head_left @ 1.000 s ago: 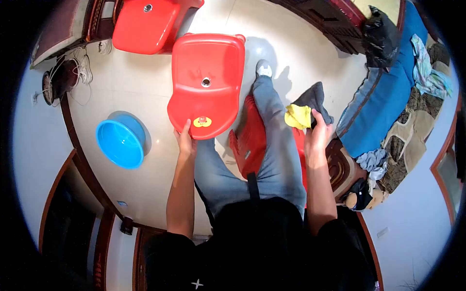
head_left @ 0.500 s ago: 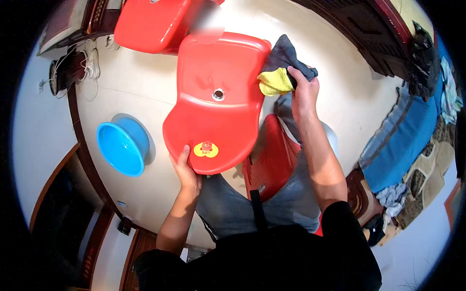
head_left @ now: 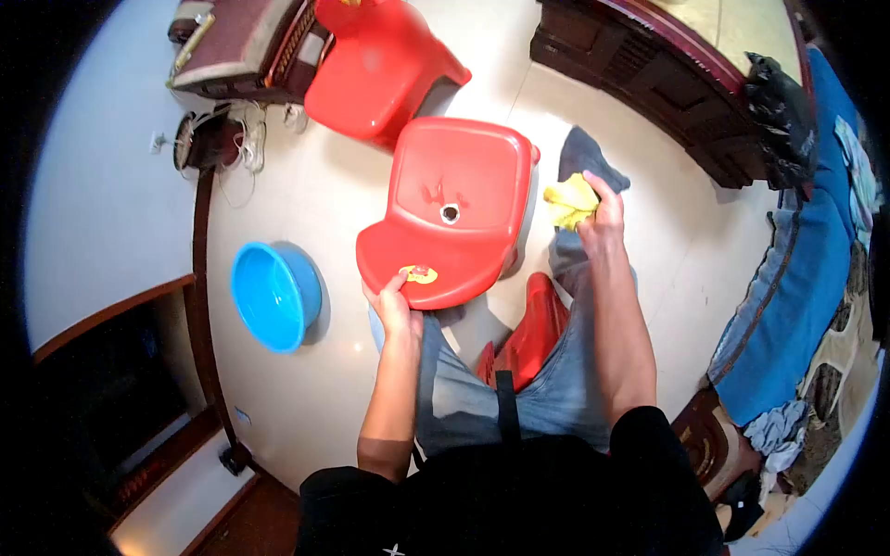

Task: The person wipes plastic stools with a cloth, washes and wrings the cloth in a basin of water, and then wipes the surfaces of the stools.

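A red plastic child's chair (head_left: pixel 464 167) stands in front of me, a round hole in its seat and wet-looking marks beside the hole. My left hand (head_left: pixel 397 310) grips the near edge of its backrest, the thumb on top beside the yellow sticker (head_left: pixel 422 274). To the right of the chair, my right hand (head_left: pixel 604 218) clutches a cloth (head_left: pixel 571 199), yellow on one side and dark grey on the other. The cloth hangs apart from the chair, above my right lower leg.
A second red chair (head_left: pixel 366 88) stands behind the first. On the left floor sits a blue basin (head_left: pixel 269 296). Another red plastic seat (head_left: pixel 533 343) is between my legs. Dark wooden furniture (head_left: pixel 649 83) lines the far right; cables (head_left: pixel 250 139) lie far left.
My right hand has drawn the cloth away from the chair's right edge, and more yellow is bunched up. My left thumb has shifted to the sticker. The whole view has also shifted.
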Tool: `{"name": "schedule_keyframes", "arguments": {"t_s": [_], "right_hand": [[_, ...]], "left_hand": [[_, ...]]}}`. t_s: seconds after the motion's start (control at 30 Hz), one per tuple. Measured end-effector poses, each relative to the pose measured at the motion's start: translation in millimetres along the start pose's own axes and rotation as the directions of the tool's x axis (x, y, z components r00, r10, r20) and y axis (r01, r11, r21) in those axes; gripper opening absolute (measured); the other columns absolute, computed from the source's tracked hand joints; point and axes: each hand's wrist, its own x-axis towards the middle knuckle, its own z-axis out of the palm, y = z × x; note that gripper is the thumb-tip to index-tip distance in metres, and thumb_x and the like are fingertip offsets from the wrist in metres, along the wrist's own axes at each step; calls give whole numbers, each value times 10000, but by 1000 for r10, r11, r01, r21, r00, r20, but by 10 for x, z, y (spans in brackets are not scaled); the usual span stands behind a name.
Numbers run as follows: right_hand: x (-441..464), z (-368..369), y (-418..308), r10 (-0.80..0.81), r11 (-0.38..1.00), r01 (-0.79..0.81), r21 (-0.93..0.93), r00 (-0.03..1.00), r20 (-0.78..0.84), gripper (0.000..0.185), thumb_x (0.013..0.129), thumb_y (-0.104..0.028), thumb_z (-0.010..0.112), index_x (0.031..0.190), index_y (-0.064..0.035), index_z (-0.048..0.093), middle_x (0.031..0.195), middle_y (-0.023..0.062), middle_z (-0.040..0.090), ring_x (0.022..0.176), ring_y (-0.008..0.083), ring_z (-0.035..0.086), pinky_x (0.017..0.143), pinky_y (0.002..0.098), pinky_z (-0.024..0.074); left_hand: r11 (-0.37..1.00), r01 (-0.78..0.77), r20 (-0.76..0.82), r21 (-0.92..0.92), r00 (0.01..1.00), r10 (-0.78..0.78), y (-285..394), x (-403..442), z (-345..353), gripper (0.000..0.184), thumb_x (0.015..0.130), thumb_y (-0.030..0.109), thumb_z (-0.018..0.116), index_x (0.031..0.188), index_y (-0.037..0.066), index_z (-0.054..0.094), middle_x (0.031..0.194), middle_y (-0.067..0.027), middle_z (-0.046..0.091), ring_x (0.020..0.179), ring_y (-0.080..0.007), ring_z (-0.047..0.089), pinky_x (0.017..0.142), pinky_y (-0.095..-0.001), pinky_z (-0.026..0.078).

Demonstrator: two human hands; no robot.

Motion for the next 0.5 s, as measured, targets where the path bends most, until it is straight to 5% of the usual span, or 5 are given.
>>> {"name": "schedule_keyframes", "arguments": {"t_s": [0.13,0.3,0.5], "right_hand": [[-218,-75,-211,121,973,-149,176,980,160,151,901,-136,672,979,-8,660,978,134,719,880,310,713,850,432,580],[-302,-415,-139,173,972,-171,162,985,0,143,817,-106,656,920,-10,632,904,127,681,824,325,681,798,462,576],[-297,-415,-504,133,965,-146,216,988,74,249,756,-138,630,970,-11,608,916,127,659,838,335,655,808,476,562]], "left_hand": [[1000,26,64,0,998,-26,150,65,62,636,827,-99,552,1409,121,422,1333,-166,559,1197,-355,607,973,-531,565],[998,32,194,54,980,-42,394,216,391,638,776,-103,545,1366,113,438,1287,-164,563,1141,-364,621,940,-541,583],[968,14,390,251,914,-114,674,772,940,647,743,-101,542,1349,106,449,1261,-183,563,1101,-371,630,907,-526,600]]}}
